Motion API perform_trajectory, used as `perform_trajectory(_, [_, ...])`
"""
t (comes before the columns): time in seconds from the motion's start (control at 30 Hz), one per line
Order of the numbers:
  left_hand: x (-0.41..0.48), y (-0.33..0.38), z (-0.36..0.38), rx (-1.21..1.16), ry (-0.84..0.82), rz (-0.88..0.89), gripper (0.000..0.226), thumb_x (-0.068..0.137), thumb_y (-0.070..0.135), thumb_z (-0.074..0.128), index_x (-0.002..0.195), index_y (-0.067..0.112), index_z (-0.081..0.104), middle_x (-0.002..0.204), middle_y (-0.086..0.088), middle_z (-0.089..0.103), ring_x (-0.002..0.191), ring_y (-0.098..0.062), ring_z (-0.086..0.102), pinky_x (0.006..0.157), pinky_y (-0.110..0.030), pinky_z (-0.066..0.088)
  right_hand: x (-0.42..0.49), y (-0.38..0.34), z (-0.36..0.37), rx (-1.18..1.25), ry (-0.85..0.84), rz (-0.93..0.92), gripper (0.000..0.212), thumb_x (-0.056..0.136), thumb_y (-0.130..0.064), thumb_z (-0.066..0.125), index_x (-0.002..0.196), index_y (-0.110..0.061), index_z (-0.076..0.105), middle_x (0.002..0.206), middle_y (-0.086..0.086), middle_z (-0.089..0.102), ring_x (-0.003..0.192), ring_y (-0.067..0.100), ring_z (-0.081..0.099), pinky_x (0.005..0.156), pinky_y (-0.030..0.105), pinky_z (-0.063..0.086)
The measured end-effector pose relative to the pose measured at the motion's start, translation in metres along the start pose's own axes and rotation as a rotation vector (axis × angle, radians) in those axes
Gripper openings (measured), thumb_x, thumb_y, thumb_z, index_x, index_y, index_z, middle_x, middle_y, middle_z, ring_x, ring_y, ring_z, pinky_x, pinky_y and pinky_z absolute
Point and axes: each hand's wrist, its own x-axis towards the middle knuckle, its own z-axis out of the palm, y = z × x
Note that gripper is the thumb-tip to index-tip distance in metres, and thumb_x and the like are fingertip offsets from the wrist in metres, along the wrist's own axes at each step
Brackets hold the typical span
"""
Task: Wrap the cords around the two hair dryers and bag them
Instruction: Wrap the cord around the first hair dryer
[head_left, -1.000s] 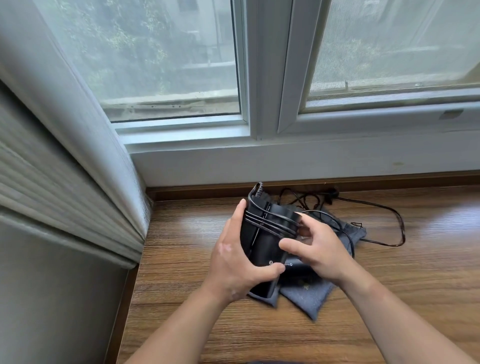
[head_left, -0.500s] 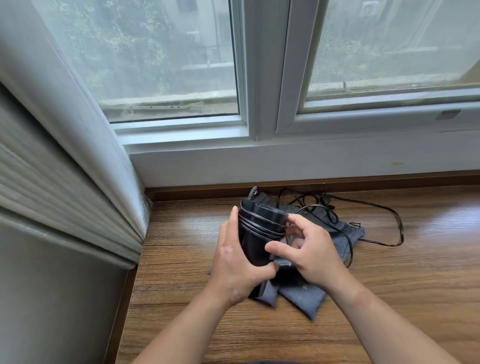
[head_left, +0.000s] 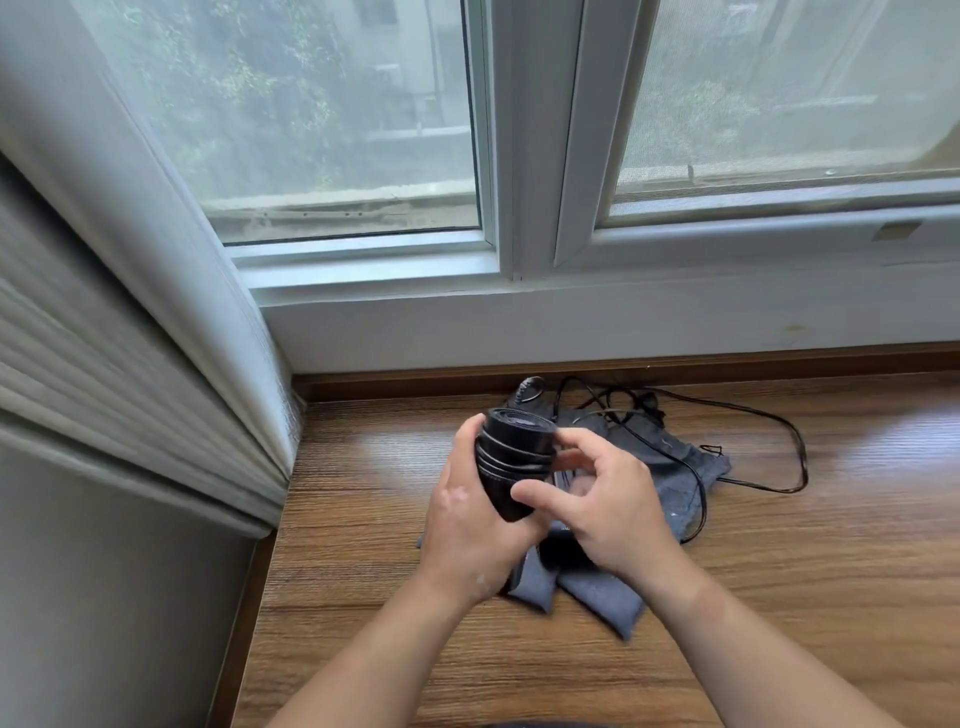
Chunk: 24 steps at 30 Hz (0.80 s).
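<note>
Gripping the black hair dryer (head_left: 511, 452) in the left hand (head_left: 467, 525), fingers curled round the barrel's far side and thumb low on the near side, with the barrel tilted up just above the grey bag (head_left: 597, 597). Curling the right hand (head_left: 608, 514) narrowly against the barrel's right side, forefinger up by the rim and thumb lower down, apparently feeding the cord (head_left: 698, 467) through the gap between them. No clear sight of the exact pinch point inside that hand.

Midway through winding, to judge by this: several tight turns already lying round the upper barrel, yet a long slack loop trailing across the bag and out past its right edge onto the wooden sill (head_left: 805, 597).

Next, most likely: keep tension with the right hand, carry the slack over and round the barrel again, gather in the far loop, then tuck the plug end and open the bag's mouth.

Behind the bag, against the window frame (head_left: 519, 332), a tangle of thin black line, whether drawstring or a second cord hard to say. No sure sight of a second dryer; possibly inside the bag, judging by its bulge.
</note>
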Motion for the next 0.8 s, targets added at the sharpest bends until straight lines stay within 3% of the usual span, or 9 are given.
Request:
perform_trajectory(0.07, [0.001, -0.003, -0.009, -0.077, -0.037, -0.048, 0.091, 0.062, 0.044, 0.088, 0.141, 0.042, 0.042, 0.112, 0.019, 0.073, 0.106, 0.004, 0.068, 0.089, -0.019, 0.053, 0.007, 0.006, -0.011, 0.073, -0.125, -0.005, 0.049, 0.073, -0.029, 0.091, 0.116, -0.042, 0.070, 0.091, -0.014, 0.076, 0.049, 0.005, 0.046, 0.054, 0.021, 0.044])
perform_trajectory(0.17, [0.003, -0.004, -0.017, -0.148, -0.111, -0.061, 0.081, 0.063, 0.026, 0.090, 0.134, 0.038, 0.052, 0.110, 0.014, 0.075, 0.102, -0.002, 0.070, 0.089, -0.026, 0.056, 0.014, 0.016, -0.022, 0.164, -0.208, -0.003, 0.045, 0.071, -0.029, 0.086, 0.108, -0.049, 0.070, 0.087, -0.010, 0.074, 0.053, 0.010, 0.043, 0.055, 0.024, 0.043])
perform_trajectory(0.23, [0.002, -0.003, -0.018, -0.181, -0.130, -0.051, 0.075, 0.062, 0.023, 0.088, 0.128, 0.036, 0.056, 0.110, 0.010, 0.076, 0.102, -0.007, 0.072, 0.090, -0.031, 0.058, 0.015, 0.020, -0.020, 0.228, -0.194, 0.037, 0.045, 0.064, -0.039, 0.088, 0.104, -0.040, 0.068, 0.083, -0.011, 0.067, 0.054, 0.013, 0.043, 0.054, 0.025, 0.041])
perform_trajectory(0.3, [0.003, -0.003, -0.019, -0.232, -0.142, -0.045, 0.071, 0.062, 0.023, 0.088, 0.125, 0.035, 0.058, 0.112, 0.005, 0.077, 0.105, -0.014, 0.073, 0.093, -0.040, 0.059, 0.017, 0.024, -0.015, 0.228, -0.148, 0.064, 0.058, 0.059, -0.058, 0.089, 0.102, -0.032, 0.060, 0.088, -0.015, 0.061, 0.054, 0.015, 0.045, 0.054, 0.028, 0.039])
perform_trajectory(0.4, [0.006, -0.003, -0.023, -0.265, -0.190, -0.029, 0.073, 0.062, 0.023, 0.087, 0.129, 0.032, 0.058, 0.116, -0.001, 0.076, 0.109, -0.021, 0.072, 0.096, -0.049, 0.059, 0.013, 0.020, -0.012, 0.156, -0.231, 0.028, 0.075, 0.064, -0.083, 0.070, 0.114, -0.028, 0.059, 0.093, -0.020, 0.069, 0.057, -0.005, 0.058, 0.060, 0.011, 0.043])
perform_trajectory(0.5, [0.009, -0.002, -0.029, -0.268, -0.239, -0.029, 0.073, 0.061, 0.027, 0.087, 0.128, 0.033, 0.059, 0.118, 0.001, 0.076, 0.110, -0.019, 0.072, 0.096, -0.042, 0.059, 0.008, 0.012, -0.014, 0.187, -0.308, -0.033, 0.060, 0.076, -0.066, 0.066, 0.110, -0.017, 0.065, 0.070, -0.030, 0.068, 0.060, -0.012, 0.063, 0.057, 0.004, 0.044])
perform_trajectory(0.6, [0.006, 0.006, -0.026, -0.200, -0.193, -0.037, 0.072, 0.061, 0.037, 0.081, 0.128, 0.040, 0.056, 0.110, 0.014, 0.076, 0.103, -0.003, 0.071, 0.087, -0.023, 0.055, 0.007, 0.013, -0.010, 0.239, -0.151, 0.010, 0.059, 0.073, -0.064, 0.075, 0.105, -0.014, 0.068, 0.084, -0.014, 0.079, 0.076, 0.000, 0.074, 0.067, 0.013, 0.053])
perform_trajectory(0.67, [0.004, 0.011, -0.017, -0.109, -0.107, -0.044, 0.087, 0.066, 0.041, 0.078, 0.144, 0.041, 0.042, 0.113, 0.016, 0.073, 0.106, -0.001, 0.068, 0.089, -0.021, 0.053, 0.005, 0.013, -0.004, 0.185, -0.027, 0.072, 0.056, 0.067, -0.062, 0.078, 0.099, -0.017, 0.069, 0.085, -0.006, 0.080, 0.081, 0.009, 0.077, 0.068, 0.022, 0.057])
perform_trajectory(0.8, [0.003, 0.015, -0.006, 0.046, 0.008, -0.056, 0.121, 0.066, 0.048, 0.086, 0.161, 0.034, 0.012, 0.138, 0.014, 0.052, 0.123, -0.006, 0.054, 0.099, -0.019, 0.044, 0.005, 0.007, -0.001, -0.027, 0.154, 0.075, 0.047, 0.060, -0.065, 0.076, 0.068, -0.023, 0.056, 0.048, -0.018, 0.060, 0.043, -0.001, 0.051, 0.046, 0.012, 0.038])
